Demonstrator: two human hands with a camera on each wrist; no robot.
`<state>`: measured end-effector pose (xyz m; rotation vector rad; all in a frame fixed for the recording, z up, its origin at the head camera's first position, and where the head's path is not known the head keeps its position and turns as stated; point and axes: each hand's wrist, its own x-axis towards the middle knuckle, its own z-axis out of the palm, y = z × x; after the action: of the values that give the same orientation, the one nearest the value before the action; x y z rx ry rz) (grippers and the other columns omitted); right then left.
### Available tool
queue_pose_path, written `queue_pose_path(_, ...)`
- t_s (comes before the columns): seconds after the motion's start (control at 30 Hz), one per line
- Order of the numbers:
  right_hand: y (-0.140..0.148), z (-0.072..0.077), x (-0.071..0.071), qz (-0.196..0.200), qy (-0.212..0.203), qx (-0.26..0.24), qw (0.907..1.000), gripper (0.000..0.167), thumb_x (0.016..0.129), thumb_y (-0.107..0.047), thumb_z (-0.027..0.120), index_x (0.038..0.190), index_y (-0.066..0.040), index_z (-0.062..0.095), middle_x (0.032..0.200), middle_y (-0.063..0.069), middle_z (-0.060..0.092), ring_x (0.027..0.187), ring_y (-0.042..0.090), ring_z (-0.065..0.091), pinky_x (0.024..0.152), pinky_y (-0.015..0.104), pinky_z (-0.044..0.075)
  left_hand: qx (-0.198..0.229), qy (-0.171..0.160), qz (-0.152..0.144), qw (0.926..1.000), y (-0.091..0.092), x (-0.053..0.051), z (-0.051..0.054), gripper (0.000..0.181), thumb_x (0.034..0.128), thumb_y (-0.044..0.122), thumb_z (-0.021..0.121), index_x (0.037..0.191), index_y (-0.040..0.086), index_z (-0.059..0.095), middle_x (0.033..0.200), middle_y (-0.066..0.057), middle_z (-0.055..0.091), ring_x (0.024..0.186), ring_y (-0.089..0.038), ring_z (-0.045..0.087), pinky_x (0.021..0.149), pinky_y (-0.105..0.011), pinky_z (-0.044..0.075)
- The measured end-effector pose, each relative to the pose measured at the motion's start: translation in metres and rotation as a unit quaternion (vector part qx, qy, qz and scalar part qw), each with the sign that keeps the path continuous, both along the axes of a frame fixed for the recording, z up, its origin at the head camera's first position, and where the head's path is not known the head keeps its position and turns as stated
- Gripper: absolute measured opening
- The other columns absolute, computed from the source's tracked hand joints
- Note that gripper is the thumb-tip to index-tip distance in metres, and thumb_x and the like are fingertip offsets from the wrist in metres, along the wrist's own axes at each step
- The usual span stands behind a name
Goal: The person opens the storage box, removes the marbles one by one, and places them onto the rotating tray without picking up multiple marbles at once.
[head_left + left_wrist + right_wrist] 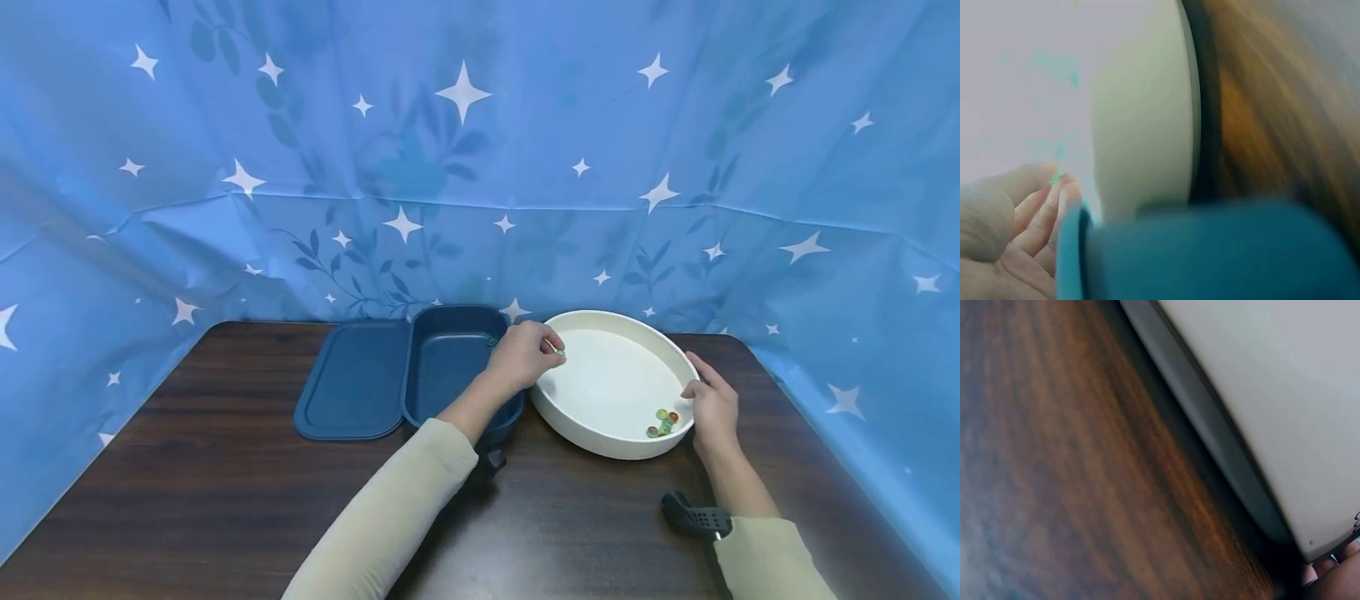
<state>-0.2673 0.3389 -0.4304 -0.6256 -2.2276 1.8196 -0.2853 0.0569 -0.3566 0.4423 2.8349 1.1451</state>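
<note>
My left hand (519, 357) reaches over the left rim of a round white tray (611, 375). Between thumb and fingertips it pinches a small green glass bead (561, 352), which also shows as a bright green bit (1055, 179) in the left wrist view. On the tray's right side, my right hand (714, 407) grips the wall, thumb over the rim; its fingers (1338, 580) barely show in the right wrist view. Several green and reddish beads (662, 414) lie clustered inside the tray, close to that hand. A deep blue container (450, 367) stands left of the tray, partly behind my left forearm.
A flat blue lid (354, 379) lies on the dark wooden table (225, 467), left of the container. One or more small beads (492, 342) show inside the container near its right wall. A blue star-patterned cloth (480, 167) hangs behind the table and along its sides.
</note>
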Motion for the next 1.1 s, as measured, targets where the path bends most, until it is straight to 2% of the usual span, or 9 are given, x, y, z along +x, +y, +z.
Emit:
queue_pose_path(0.23,0.006,0.0,0.003,-0.009,-0.004,-0.008,0.9999,0.073,0.089,0.005,0.037,0.157,-0.02,0.036,0.169,0.003,0.022,0.155,0.028,0.024,0.125,0.044,0.023,-0.015,-0.002,-0.018,0.9997,0.038,0.002,-0.01,0.008,0.0938,0.022,0.073,0.097,0.015,0.076,0.087,0.004,0.071,0.076,-0.006,0.06,0.063,-0.02,0.047)
queue_pose_path(0.37,0.004,0.0,0.005,-0.01,-0.002,-0.013,0.9999,0.073,0.088,0.005,0.036,0.157,-0.018,0.037,0.169,0.004,0.022,0.154,0.027,0.026,0.125,0.043,0.023,-0.039,0.001,-0.017,0.9991,0.054,0.0,-0.019,0.007,0.0923,0.023,0.075,0.094,0.016,0.076,0.081,0.006,0.069,0.07,-0.004,0.057,0.061,-0.019,0.045)
queue_pose_path(0.5,0.0,-0.001,0.006,-0.006,0.002,-0.012,0.9999,0.074,0.087,0.006,0.035,0.157,-0.017,0.037,0.169,0.005,0.024,0.154,0.027,0.026,0.125,0.044,0.024,-0.065,-0.011,-0.011,0.9978,0.064,-0.001,-0.025,0.005,0.0917,0.023,0.076,0.092,0.018,0.077,0.081,0.008,0.07,0.068,-0.006,0.056,0.061,-0.021,0.045)
queue_pose_path(0.67,-0.002,0.0,0.002,0.007,0.01,-0.014,0.9998,0.075,0.086,0.007,0.034,0.158,-0.017,0.036,0.169,0.005,0.023,0.154,0.028,0.026,0.124,0.045,0.025,-0.139,-0.001,-0.008,0.9903,0.07,-0.002,-0.031,0.006,0.092,0.027,0.075,0.088,0.023,0.076,0.088,0.012,0.073,0.072,-0.006,0.058,0.067,-0.024,0.047)
queue_pose_path(0.8,-0.002,0.0,0.001,0.007,0.012,-0.012,0.9998,0.075,0.086,0.006,0.033,0.158,-0.016,0.036,0.169,0.005,0.024,0.154,0.028,0.027,0.125,0.046,0.024,-0.182,0.004,-0.019,0.9831,0.072,-0.002,-0.035,0.005,0.0922,0.028,0.075,0.087,0.026,0.075,0.092,0.013,0.074,0.077,-0.007,0.06,0.072,-0.025,0.05)
queue_pose_path(0.97,-0.001,-0.001,0.0,0.005,0.014,-0.005,0.9999,0.074,0.087,0.006,0.033,0.158,-0.015,0.036,0.169,0.006,0.024,0.154,0.029,0.026,0.125,0.047,0.024,-0.194,0.002,-0.022,0.9807,0.074,-0.003,-0.036,0.003,0.0932,0.027,0.073,0.094,0.028,0.076,0.098,0.013,0.074,0.084,-0.008,0.063,0.077,-0.027,0.052)
queue_pose_path(1.1,-0.001,-0.001,-0.001,0.002,0.011,0.0,0.9999,0.074,0.086,0.006,0.035,0.157,-0.015,0.037,0.168,0.006,0.026,0.154,0.029,0.028,0.123,0.045,0.025,-0.167,0.003,-0.021,0.9858,0.068,-0.002,-0.03,0.011,0.0948,0.031,0.071,0.103,0.026,0.076,0.1,0.012,0.074,0.083,-0.007,0.062,0.075,-0.026,0.051)
